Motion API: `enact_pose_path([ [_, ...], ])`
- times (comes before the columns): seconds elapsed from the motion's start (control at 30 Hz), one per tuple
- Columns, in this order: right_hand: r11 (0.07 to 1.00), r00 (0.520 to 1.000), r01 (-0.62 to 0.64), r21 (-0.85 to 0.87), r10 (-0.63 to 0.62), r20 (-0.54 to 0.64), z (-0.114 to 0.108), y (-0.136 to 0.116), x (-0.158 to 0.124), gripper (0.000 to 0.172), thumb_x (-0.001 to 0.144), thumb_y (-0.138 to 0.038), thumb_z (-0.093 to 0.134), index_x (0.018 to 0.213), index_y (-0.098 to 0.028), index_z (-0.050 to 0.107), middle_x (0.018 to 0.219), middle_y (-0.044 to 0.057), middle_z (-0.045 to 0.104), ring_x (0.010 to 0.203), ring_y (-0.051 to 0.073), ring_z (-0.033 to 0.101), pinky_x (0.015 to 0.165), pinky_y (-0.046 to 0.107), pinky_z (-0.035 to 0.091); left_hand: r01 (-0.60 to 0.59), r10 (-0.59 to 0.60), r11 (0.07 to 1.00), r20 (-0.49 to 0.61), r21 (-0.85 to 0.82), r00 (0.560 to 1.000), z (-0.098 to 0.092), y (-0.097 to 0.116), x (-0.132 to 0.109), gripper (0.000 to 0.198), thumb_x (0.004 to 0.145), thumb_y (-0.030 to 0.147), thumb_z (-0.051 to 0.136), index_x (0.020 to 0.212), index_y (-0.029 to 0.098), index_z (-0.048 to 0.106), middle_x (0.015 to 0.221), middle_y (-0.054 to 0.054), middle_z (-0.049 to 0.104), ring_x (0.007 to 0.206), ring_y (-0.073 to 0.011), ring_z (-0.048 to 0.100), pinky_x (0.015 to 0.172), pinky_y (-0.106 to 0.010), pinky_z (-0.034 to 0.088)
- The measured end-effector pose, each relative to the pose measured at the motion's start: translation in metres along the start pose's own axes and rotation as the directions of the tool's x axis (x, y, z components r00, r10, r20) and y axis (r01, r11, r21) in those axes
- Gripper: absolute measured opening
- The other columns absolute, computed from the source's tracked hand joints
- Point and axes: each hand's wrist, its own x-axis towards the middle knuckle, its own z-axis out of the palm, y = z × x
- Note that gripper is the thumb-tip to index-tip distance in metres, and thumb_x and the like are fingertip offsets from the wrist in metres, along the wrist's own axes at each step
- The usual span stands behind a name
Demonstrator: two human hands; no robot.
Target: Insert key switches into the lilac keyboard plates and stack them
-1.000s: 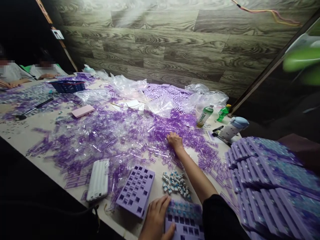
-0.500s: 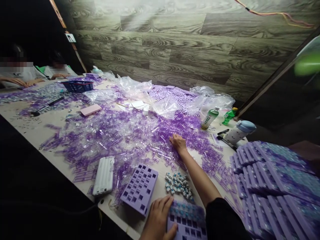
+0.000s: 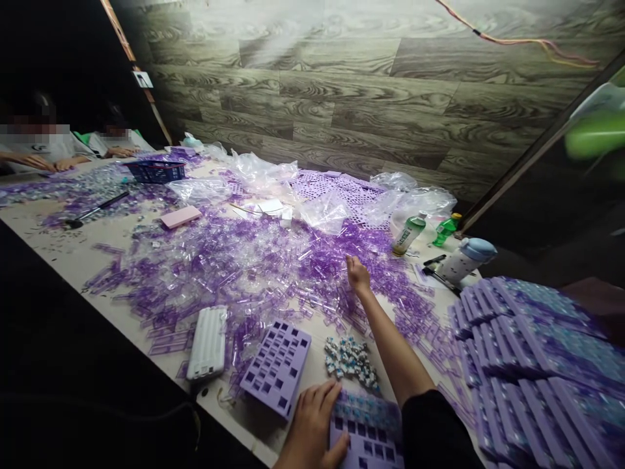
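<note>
My left hand (image 3: pixel 312 423) grips the left edge of a purple keyboard plate (image 3: pixel 366 446), thumb on its top face. Light-blue switches under a clear sheet fill the plate's far part; square holes show in the near part. My right hand (image 3: pixel 359 275) is stretched out over a heap of clear purple plastic strips (image 3: pixel 322 257). Its fingers look curled together, and whatever they hold is hidden. Between my arms lies a small pile of white and blue key switches (image 3: pixel 349 361). A second purple keyboard plate (image 3: pixel 277 366) with square holes rests left of it.
Stacks of filled purple plates (image 3: pixel 517 352) stand at the right. A white power strip-like block (image 3: pixel 208 342) lies near the front edge. Behind are a green bottle (image 3: pixel 410 233), a blue-lidded cup (image 3: pixel 469 257), plastic bags (image 3: pixel 263 169) and a dark basket (image 3: pixel 155 171). Two people sit far left.
My right hand has shifted slightly right over the purple heap, and its fingers look more drawn together. My left hand stays on the plate. The view has shifted a little.
</note>
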Motion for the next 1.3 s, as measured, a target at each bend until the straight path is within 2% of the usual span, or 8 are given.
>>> enact_pose_path([
  [0.1, 0.95, 0.998, -0.061, 0.306, 0.053, 0.032, -0.009, -0.009, 0.002, 0.045, 0.091, -0.059, 0.025, 0.071, -0.021, 0.04, 0.068, 0.003, 0.054, 0.05, 0.013, 0.049, 0.042, 0.021, 0.034, 0.011, -0.011, 1.0, 0.006, -0.011, 1.0, 0.0, 0.001, 0.0, 0.071, 0.073, 0.031, 0.059, 0.137, 0.023, 0.029, 0.135, -0.009, 0.043, 0.119, -0.0278, 0.041, 0.099, -0.045, 0.035],
  [0.23, 0.773, 0.984, -0.165, 0.612, 0.092, 0.149, -0.019, -0.023, -0.004, 0.046, 0.087, -0.063, 0.028, 0.068, -0.022, 0.033, 0.059, -0.003, 0.048, 0.038, 0.008, 0.038, 0.032, 0.017, 0.027, 0.046, -0.045, 0.999, 0.039, -0.025, 0.998, -0.005, 0.006, 0.001, 0.069, 0.074, 0.032, 0.058, 0.136, 0.021, 0.032, 0.135, -0.01, 0.043, 0.119, -0.028, 0.04, 0.1, -0.045, 0.034],
  [0.37, 0.606, 0.964, -0.262, 0.751, 0.122, 0.238, -0.034, -0.029, -0.018, 0.044, 0.085, -0.06, 0.037, 0.066, -0.021, 0.032, 0.055, -0.004, 0.045, 0.04, 0.008, 0.039, 0.031, 0.015, 0.028, 0.06, -0.058, 0.998, 0.055, -0.035, 0.997, -0.011, 0.011, 0.002, 0.065, 0.076, 0.03, 0.055, 0.136, 0.02, 0.033, 0.135, -0.01, 0.043, 0.121, -0.0269, 0.039, 0.101, -0.045, 0.033],
  [0.47, 0.556, 0.953, -0.3, 0.775, 0.148, 0.263, -0.05, -0.02, -0.031, 0.041, 0.083, -0.058, 0.04, 0.067, -0.021, 0.034, 0.058, -0.002, 0.048, 0.045, 0.01, 0.045, 0.031, 0.014, 0.028, 0.06, -0.059, 0.998, 0.055, -0.026, 0.997, -0.013, 0.013, 0.003, 0.062, 0.077, 0.03, 0.054, 0.135, 0.019, 0.034, 0.135, -0.011, 0.043, 0.121, -0.0265, 0.039, 0.101, -0.046, 0.033],
  [0.67, 0.701, 0.95, -0.311, 0.642, 0.211, 0.23, -0.084, 0.02, -0.081, 0.039, 0.075, -0.055, 0.053, 0.066, -0.02, 0.039, 0.057, -0.002, 0.047, 0.043, 0.009, 0.043, 0.031, 0.014, 0.02, 0.011, -0.011, 1.0, 0.052, -0.003, 0.999, -0.013, 0.011, 0.003, 0.057, 0.079, 0.027, 0.05, 0.133, 0.014, 0.036, 0.133, -0.013, 0.044, 0.122, -0.0262, 0.039, 0.1, -0.046, 0.032],
  [0.9, 0.981, 0.976, -0.117, 0.158, 0.084, 0.201, -0.096, 0.051, -0.168, 0.033, 0.061, -0.04, 0.069, 0.052, -0.017, 0.046, 0.047, -0.004, 0.042, 0.044, 0.01, 0.039, 0.043, 0.02, 0.026, 0.031, -0.03, 0.999, 0.033, -0.027, 0.999, -0.01, 0.009, -0.005, 0.065, 0.073, 0.021, 0.049, 0.134, 0.005, 0.031, 0.133, -0.018, 0.042, 0.123, -0.0275, 0.037, 0.103, -0.046, 0.029],
  [1.1, 0.98, 0.985, 0.161, -0.121, -0.152, 0.078, -0.073, 0.057, -0.203, 0.021, 0.075, -0.037, 0.053, 0.064, -0.02, 0.052, 0.073, 0.003, 0.053, 0.067, 0.017, 0.048, 0.058, 0.025, 0.031, 0.039, -0.038, 0.998, 0.029, -0.047, 0.999, -0.012, 0.01, -0.007, 0.069, 0.072, 0.024, 0.05, 0.134, 0.005, 0.03, 0.133, -0.018, 0.042, 0.123, -0.0286, 0.036, 0.104, -0.046, 0.028],
  [1.3, 0.946, 0.957, 0.288, -0.147, -0.288, 0.024, -0.064, 0.068, -0.198, 0.029, 0.08, -0.044, 0.047, 0.063, -0.02, 0.051, 0.073, 0.006, 0.056, 0.077, 0.022, 0.052, 0.073, 0.033, 0.038, 0.03, -0.029, 0.998, 0.019, -0.054, 0.999, -0.012, 0.011, -0.007, 0.066, 0.073, 0.026, 0.051, 0.133, 0.007, 0.032, 0.132, -0.016, 0.043, 0.122, -0.0277, 0.037, 0.104, -0.047, 0.028],
])
